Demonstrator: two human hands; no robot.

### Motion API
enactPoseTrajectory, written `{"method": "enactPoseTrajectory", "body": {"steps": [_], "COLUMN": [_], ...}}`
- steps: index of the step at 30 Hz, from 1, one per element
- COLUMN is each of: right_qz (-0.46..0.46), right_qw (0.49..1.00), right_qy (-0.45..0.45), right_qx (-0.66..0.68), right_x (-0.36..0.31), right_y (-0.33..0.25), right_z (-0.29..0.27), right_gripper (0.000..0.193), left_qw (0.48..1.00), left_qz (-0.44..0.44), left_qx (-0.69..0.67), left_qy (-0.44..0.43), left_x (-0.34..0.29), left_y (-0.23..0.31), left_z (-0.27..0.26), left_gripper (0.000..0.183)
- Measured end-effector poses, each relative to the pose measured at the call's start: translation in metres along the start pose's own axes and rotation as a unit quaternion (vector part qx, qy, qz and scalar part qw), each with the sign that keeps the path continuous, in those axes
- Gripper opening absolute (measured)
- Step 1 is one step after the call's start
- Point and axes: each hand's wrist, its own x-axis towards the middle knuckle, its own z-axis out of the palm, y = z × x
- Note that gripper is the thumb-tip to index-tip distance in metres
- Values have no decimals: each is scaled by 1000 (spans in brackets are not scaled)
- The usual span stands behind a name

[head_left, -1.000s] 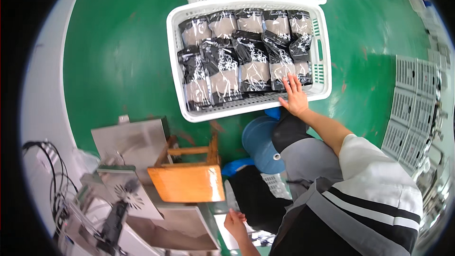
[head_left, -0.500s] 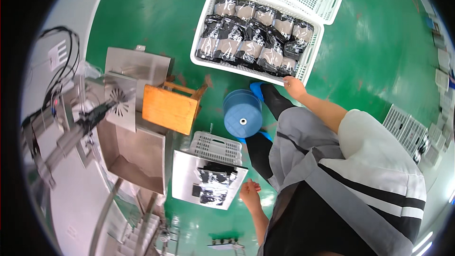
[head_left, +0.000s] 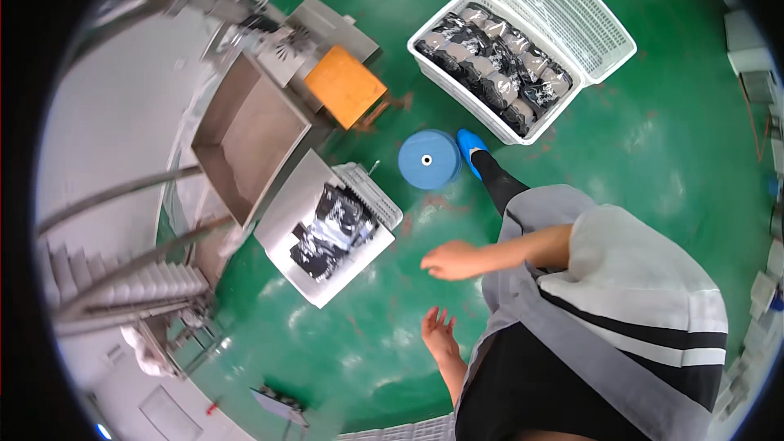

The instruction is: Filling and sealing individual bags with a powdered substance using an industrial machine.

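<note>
My left hand (head_left: 439, 331) hangs over the green floor, fingers spread and nothing in them. Just ahead of it, my right hand (head_left: 453, 260) reaches leftward with its back upward, fingers loosely stretched and partly hidden; no held item shows. Both hands are apart from any surface. Nearest to them is a white board (head_left: 318, 298), with several black-and-silver plastic pouches (head_left: 343, 216) lying in an untidy pile on it. Farther off, a white plastic crate (head_left: 457, 82) holds rows of filled black pouches with beige panels (head_left: 498, 90).
A blue round stool (head_left: 429, 159) stands by my blue-covered foot (head_left: 471, 147). Left of it are a wooden stool (head_left: 345, 87), a grey slatted basket (head_left: 371, 196) and a steel bin (head_left: 245, 139) with machinery. An unfilled white crate (head_left: 567, 20) adjoins the full one.
My right hand has left the full crate's rim and come back near my left hand. The view has turned, with the board and crates shifted. The left hand's fingers have spread.
</note>
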Motion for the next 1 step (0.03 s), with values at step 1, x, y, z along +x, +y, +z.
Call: {"method": "enactPoseTrajectory", "body": {"steps": [1], "right_qz": [-13], "right_qw": [1000], "right_qy": [-14], "right_qx": [-16], "right_x": [-15], "right_y": [-16], "right_z": [18], "right_gripper": [24], "left_qw": [1000], "left_qz": [-14], "left_qx": [8], "left_qy": [-10], "left_x": [-12], "left_y": [-35], "left_z": [-48], "left_gripper": [52]}}
